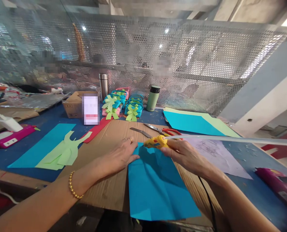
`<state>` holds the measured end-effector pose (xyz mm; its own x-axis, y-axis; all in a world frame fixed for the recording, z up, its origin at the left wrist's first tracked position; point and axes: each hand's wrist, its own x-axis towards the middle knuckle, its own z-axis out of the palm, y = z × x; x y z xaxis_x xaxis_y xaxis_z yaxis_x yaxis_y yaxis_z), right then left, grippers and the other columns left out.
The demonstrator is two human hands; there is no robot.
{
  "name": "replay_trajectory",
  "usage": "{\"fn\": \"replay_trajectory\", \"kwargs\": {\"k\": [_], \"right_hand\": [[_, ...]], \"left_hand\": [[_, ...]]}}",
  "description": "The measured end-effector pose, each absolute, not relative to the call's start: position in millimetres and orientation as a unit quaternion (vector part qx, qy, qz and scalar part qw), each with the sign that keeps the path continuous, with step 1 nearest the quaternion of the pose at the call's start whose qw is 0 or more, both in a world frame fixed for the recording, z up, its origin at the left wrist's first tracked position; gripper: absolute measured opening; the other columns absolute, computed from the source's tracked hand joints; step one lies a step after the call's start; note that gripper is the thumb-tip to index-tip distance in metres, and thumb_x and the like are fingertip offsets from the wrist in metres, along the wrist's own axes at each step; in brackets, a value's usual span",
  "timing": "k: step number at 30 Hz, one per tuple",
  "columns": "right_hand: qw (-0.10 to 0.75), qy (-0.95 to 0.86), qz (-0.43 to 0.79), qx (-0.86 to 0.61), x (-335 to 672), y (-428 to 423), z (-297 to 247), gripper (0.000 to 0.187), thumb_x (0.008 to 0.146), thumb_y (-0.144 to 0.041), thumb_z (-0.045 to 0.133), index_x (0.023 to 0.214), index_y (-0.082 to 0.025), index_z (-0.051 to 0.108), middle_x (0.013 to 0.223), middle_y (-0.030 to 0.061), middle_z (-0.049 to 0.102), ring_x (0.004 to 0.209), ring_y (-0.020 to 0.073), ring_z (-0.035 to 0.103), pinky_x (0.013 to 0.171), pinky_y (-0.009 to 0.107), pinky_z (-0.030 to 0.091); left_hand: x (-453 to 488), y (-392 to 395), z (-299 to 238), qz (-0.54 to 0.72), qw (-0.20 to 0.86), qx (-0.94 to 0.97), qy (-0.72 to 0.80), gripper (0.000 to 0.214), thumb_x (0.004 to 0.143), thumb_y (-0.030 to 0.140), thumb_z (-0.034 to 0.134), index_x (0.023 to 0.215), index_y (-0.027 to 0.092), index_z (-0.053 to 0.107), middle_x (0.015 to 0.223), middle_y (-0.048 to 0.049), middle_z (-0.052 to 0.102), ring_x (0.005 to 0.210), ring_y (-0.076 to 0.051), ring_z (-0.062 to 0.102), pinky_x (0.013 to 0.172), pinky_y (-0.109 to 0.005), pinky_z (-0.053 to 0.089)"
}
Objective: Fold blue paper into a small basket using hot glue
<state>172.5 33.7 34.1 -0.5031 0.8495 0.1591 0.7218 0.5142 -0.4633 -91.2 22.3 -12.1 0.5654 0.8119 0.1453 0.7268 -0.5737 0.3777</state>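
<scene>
A blue paper sheet (155, 187) lies lengthwise before me, over a brown cardboard mat (97, 187) and past the table's near edge. At its upper left edge, my left hand (124, 153) has its fingers curled, with the thumb and index finger gripping the border. A yellow hot glue gun (156, 141) is held in my right hand (184, 156), nozzle pointing left, close above the sheet's top edge. From its rear a long translucent glue stick (230, 139) runs off to the right. Red-handled scissors (161, 129) and a metal blade (140, 131) lie just beyond.
Blue and pink paper baskets with green bows (132, 111) stand behind, beside a green tumbler (153, 98), a steel flask (104, 85), a cardboard box (72, 104) and a phone (90, 109). Green cutouts (61, 154) lie left; blue sheets (194, 122) lie right. A black cord (207, 193) trails down.
</scene>
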Motion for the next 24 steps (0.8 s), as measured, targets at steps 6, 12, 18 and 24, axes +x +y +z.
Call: {"fn": "replay_trajectory", "kwargs": {"k": [6, 12, 18, 24], "right_hand": [[0.186, -0.852, 0.189, -0.451, 174.0, 32.8, 35.0, 0.049, 0.098, -0.058, 0.043, 0.067, -0.020, 0.046, 0.064, -0.0011, 0.047, 0.061, 0.0139, 0.043, 0.057, 0.029, 0.029], [0.191, -0.849, 0.156, -0.468, 169.9, 40.2, 28.7, 0.048, 0.097, -0.058, 0.042, 0.066, -0.021, 0.044, 0.063, 0.0001, 0.047, 0.059, 0.0147, 0.042, 0.055, 0.029, 0.028], [0.197, -0.848, 0.152, -0.469, 171.1, 39.7, 28.0, 0.048, 0.096, -0.057, 0.045, 0.064, -0.021, 0.044, 0.062, -0.0004, 0.046, 0.058, 0.0147, 0.042, 0.055, 0.029, 0.027], [0.206, -0.854, 0.176, -0.444, 174.6, 34.3, 31.3, 0.047, 0.097, -0.055, 0.045, 0.066, -0.020, 0.047, 0.063, -0.0007, 0.048, 0.059, 0.0143, 0.043, 0.055, 0.029, 0.028]], "left_hand": [[-89.8, 22.8, -9.8, 0.158, 0.146, 0.874, 0.436, 0.023, 0.101, 0.033, 0.049, 0.116, 0.016, 0.053, 0.122, -0.0136, 0.052, 0.114, -0.027, 0.054, 0.099, -0.045, 0.048], [-88.2, 21.1, -7.3, 0.151, 0.148, 0.867, 0.451, 0.028, 0.100, 0.034, 0.051, 0.123, 0.018, 0.052, 0.127, -0.0136, 0.052, 0.122, -0.029, 0.051, 0.104, -0.047, 0.043], [-85.0, 19.2, -0.4, 0.143, 0.154, 0.864, 0.458, 0.021, 0.099, 0.030, 0.053, 0.113, 0.015, 0.055, 0.118, -0.0129, 0.053, 0.111, -0.027, 0.054, 0.097, -0.044, 0.047], [-89.6, 23.2, -8.5, 0.156, 0.150, 0.873, 0.436, 0.019, 0.101, 0.034, 0.049, 0.110, 0.017, 0.053, 0.117, -0.0108, 0.051, 0.106, -0.024, 0.055, 0.095, -0.043, 0.048]]}}
